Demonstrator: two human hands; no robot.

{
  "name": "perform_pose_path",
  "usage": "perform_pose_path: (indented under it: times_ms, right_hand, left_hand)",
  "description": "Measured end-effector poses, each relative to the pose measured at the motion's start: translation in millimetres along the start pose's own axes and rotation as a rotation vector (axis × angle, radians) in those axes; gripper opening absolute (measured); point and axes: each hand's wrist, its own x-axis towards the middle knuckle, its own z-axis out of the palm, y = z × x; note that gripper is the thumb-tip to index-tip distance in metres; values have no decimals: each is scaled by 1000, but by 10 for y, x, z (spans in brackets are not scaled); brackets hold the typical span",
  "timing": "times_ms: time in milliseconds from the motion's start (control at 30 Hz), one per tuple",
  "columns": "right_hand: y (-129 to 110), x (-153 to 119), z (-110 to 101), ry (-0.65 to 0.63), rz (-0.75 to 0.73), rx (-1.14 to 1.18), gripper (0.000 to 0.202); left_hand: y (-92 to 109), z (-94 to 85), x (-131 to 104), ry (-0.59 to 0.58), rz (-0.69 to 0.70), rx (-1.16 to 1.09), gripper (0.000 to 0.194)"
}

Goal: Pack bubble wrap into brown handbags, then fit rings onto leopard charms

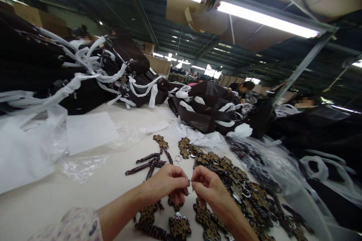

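A thin metal split ring [190, 187] is pinched between my two hands. My left hand [169, 182] grips its left side with thumb and forefinger, while the fingertips of my right hand [207, 186] close on the other side. Just below hangs or lies a leopard-print charm [180, 226] with a metal fitting; whether it is joined to the ring I cannot tell. Dark coiled cords [145, 165] lie beyond my left hand, beside another leopard-print charm [160, 141]. Loose rings [178, 159] rest just past my fingers. A heap of leopard-print charms [229, 167] spreads to the right.
Dark bags with white-wrapped handles [198, 107] are piled at the back and left [127, 54]. A white sheet [91, 131] and clear plastic [82, 167] lie on the pale table [82, 199]. More plastic bags [294, 173] edge the right side. Other people are farther back.
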Motion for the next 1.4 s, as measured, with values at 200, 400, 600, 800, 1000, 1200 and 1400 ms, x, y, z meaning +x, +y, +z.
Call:
perform_pose_path:
  times_ms: [200, 400, 600, 800, 1000, 1200, 1400]
  right_hand:
    - [85, -296, 15, 75, -103, 238, 20]
    - [334, -436, 56, 187, -215, 193, 20]
    - [452, -497, 56, 183, -209, 218, 25]
    - [331, -536, 125, 223, -136, 467, 31]
    - [330, -528, 118, 183, -204, 517, 34]
    - [379, -473, 54, 200, -345, 260, 12]
    - [390, -476, 181, 348, -98, 471, 26]
  left_hand:
    - [25, 118, -67, 9, -44, -114, 31]
    - [73, 221, -122, 12, -30, -108, 28]
    - [42, 296, -149, -26, -74, -137, 28]
    - [26, 308, -122, -28, -79, -161, 31]
    - [14, 282, -90, -54, -80, -209, 32]
    - [38, 289, -114, -84, -111, -134, 28]
    - [67, 299, -152, 10, 59, 127, 18]
